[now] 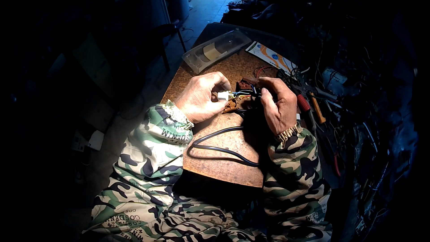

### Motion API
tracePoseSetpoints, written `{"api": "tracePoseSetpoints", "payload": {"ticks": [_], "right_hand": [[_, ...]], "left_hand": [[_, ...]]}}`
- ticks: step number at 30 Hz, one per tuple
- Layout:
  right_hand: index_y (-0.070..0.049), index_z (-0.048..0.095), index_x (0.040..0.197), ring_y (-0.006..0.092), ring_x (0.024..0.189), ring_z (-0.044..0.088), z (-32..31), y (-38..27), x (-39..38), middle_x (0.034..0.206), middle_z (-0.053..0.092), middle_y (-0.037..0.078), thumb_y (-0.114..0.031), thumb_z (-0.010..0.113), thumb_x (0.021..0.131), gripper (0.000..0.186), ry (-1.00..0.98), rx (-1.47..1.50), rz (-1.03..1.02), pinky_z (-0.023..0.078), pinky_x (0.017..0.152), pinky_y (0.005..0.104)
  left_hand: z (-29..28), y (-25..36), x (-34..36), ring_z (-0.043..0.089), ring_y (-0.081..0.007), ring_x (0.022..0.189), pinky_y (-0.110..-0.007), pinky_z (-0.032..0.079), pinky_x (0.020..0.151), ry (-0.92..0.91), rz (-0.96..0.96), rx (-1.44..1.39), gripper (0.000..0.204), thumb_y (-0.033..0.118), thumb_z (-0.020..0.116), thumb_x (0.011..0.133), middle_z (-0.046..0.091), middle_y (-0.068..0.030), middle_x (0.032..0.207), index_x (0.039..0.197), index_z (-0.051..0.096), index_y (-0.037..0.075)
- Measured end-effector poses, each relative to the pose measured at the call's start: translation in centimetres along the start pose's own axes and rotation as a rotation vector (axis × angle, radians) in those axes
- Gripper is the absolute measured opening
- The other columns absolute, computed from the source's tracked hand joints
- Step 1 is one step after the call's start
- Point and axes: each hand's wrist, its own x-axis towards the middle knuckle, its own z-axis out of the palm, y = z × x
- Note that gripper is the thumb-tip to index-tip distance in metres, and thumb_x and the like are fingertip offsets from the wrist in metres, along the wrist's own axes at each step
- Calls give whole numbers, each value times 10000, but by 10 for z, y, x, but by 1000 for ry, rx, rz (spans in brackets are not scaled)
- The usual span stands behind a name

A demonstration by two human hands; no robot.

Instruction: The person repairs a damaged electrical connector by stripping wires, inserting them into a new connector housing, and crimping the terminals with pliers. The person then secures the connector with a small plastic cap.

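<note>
My left hand (200,97) pinches a small white plug connector (223,95) between thumb and fingers. Several thin coloured wires (242,93), blue, yellow and red among them, run from the connector toward my right hand (281,106). That hand's thumb and fingers are closed near the dark end of these wires; exactly what they grip is in shadow. Beneath and around the wires lie rusty brown pieces (230,106), whose kind I cannot make out. A black cable (214,132) loops over the lit wooden tabletop (219,163) below my hands.
A clear plastic box (195,61) and a white and orange card (272,57) lie at the table's far side. To the right are a red-handled tool (303,103), an orange-handled tool (318,110) and tangled wires (367,130). A dark stool (164,30) stands beyond, at left.
</note>
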Motion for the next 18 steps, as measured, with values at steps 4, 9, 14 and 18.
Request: {"api": "tracePoseSetpoints", "payload": {"ticks": [4,9,14,18], "right_hand": [[58,633,1175,207,914,699,1,-9,-7,1011,712,183,-166,650,942,324,-215,261,133,560,794,319],[42,666,1118,196,917,702,15,0,-7,979,725,156,-83,682,906,247,-339,358,177,555,815,308],[30,678,1028,174,885,701,11,-1,-7,936,727,119,-30,713,864,177,-311,306,143,553,791,295],[37,670,992,148,852,693,12,2,-8,901,722,106,-23,721,861,153,-280,333,151,550,767,281]], "left_hand": [[3,9,4,679,-138,797,-269,568,709,-25,17,-35,268,45,747,775,669,-80,911,1011,638,-15],[-1,8,-2,677,-133,847,-259,561,719,-46,-23,-68,304,39,748,779,678,-70,961,1063,645,3],[3,8,0,671,-119,903,-250,559,756,-78,-72,-172,361,9,759,785,683,-56,1001,1124,635,12],[4,9,0,668,-112,911,-250,556,780,-101,-100,-248,348,4,768,798,684,-58,996,1122,641,-1]]}}
